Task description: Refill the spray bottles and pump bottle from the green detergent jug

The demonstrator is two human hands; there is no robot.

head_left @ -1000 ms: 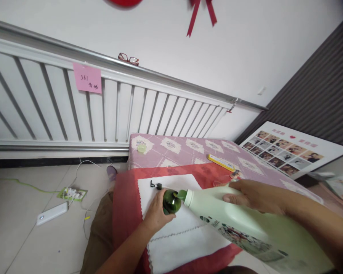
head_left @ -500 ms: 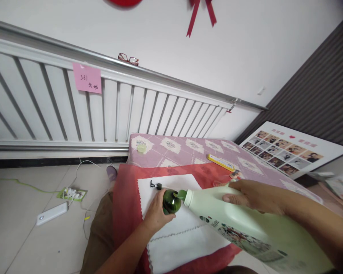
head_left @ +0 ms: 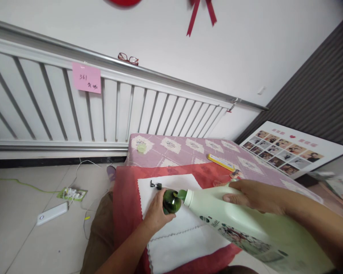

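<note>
My left hand (head_left: 156, 214) is closed around a small dark green bottle (head_left: 171, 202), its mouth turned toward the right. My right hand (head_left: 251, 196) grips a large pale green jug (head_left: 234, 217), tipped so that its neck points left. The jug's green spout (head_left: 182, 195) meets the mouth of the small bottle; whether liquid flows there I cannot make out. Just beyond my left hand, a dark pump head (head_left: 156, 185) lies on a white cloth (head_left: 183, 238) with a scalloped edge.
Red fabric (head_left: 125, 220) lies under the white cloth on a purple patterned table covering (head_left: 183, 146). A yellow box (head_left: 221, 163) and a pale green cap (head_left: 141, 148) rest farther back. A white radiator (head_left: 148, 114) stands behind. On the floor are a power strip (head_left: 72, 194) and cables.
</note>
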